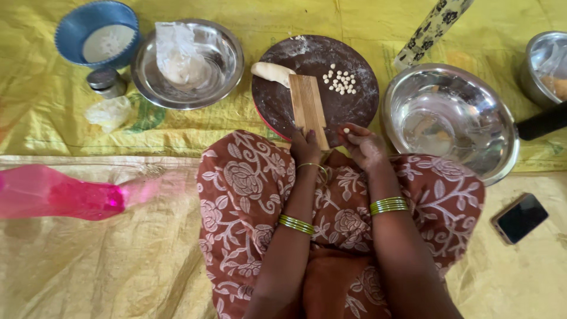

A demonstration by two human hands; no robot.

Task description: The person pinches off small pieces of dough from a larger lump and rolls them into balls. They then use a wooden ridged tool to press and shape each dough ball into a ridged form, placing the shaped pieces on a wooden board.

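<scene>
My left hand [306,147] grips the near end of a ridged wooden board [308,106] that leans on a round dark board [316,77] dusted with flour. Beside it, my right hand [361,143] pinches a tiny white dough ball [346,130] between its fingertips. A cluster of several small dough balls [341,81] lies on the round board, right of the ridged board. A lump of white dough [271,72] rests at the round board's left side.
A large steel bowl [452,118] stands right of the board, a steel bowl holding a plastic bag [188,62] to the left. A blue basket [97,32], small tin [106,81], pink plastic [59,198], phone [520,217] and steel pot [546,68] lie around on yellow sheeting.
</scene>
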